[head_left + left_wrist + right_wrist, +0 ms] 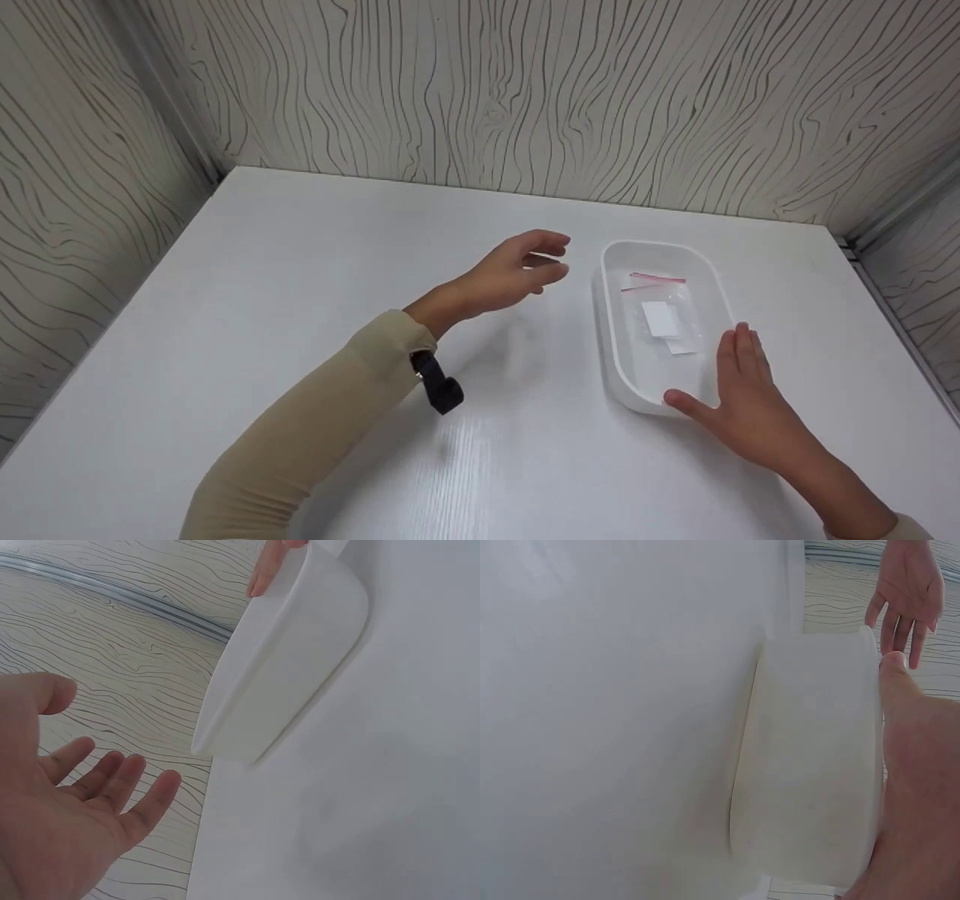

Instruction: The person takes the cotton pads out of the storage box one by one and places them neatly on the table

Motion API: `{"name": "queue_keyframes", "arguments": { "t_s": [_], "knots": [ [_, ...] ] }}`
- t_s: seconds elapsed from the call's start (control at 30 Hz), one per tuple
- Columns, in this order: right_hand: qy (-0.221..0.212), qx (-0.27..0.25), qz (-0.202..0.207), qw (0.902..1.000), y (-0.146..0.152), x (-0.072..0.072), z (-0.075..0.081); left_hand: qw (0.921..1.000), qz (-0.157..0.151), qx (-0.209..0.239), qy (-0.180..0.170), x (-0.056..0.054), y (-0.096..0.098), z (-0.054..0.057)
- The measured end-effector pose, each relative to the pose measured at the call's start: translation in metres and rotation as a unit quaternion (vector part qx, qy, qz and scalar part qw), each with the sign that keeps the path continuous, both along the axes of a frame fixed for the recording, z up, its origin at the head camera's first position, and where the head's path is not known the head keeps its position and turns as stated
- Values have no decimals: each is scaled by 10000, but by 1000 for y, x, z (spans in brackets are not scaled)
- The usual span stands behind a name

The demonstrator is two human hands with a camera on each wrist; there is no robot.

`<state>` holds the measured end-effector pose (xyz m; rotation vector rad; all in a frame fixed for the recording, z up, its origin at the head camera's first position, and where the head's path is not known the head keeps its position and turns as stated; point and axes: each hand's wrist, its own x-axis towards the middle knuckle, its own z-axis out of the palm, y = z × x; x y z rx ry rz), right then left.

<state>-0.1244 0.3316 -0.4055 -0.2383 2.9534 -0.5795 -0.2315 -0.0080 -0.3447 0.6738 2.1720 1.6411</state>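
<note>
While R hand (746,405), spread wide, touches wht tub (611,337), L hand (508,274) hangs nearby, loosely curled.

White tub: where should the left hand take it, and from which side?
Probably mid-length on the left rim of the white tub, coming in from the left with a pinch across the wall. The tub sits upright and open-topped, its thin wall exposed; that long side is free and faces the left hand, while the right hand is at the near right corner.
</note>
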Motion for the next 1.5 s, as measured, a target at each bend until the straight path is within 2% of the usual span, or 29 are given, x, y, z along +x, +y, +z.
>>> {"name": "queue_keyframes", "arguments": {
  "t_s": [0.23,0.57,0.87,1.27,1.5],
  "knots": [
    [9,89,-9,10000,0,0,-1,9999,-40,117,-56,-2,19,6],
    [-5,127,-7,9999,-1,-1,-2,9990,-145,244,-353,-8,52,19],
    [46,151,47,9999,-2,-2,-2,9963,-83,263,-814,-19,79,28],
    [-101,212,36,9997,-2,-5,-1,9931,238,-105,-1139,-24,106,23],
    [-78,196,31,9998,0,-5,-1,9868,576,-428,-1451,-24,124,17]
  ]
}}
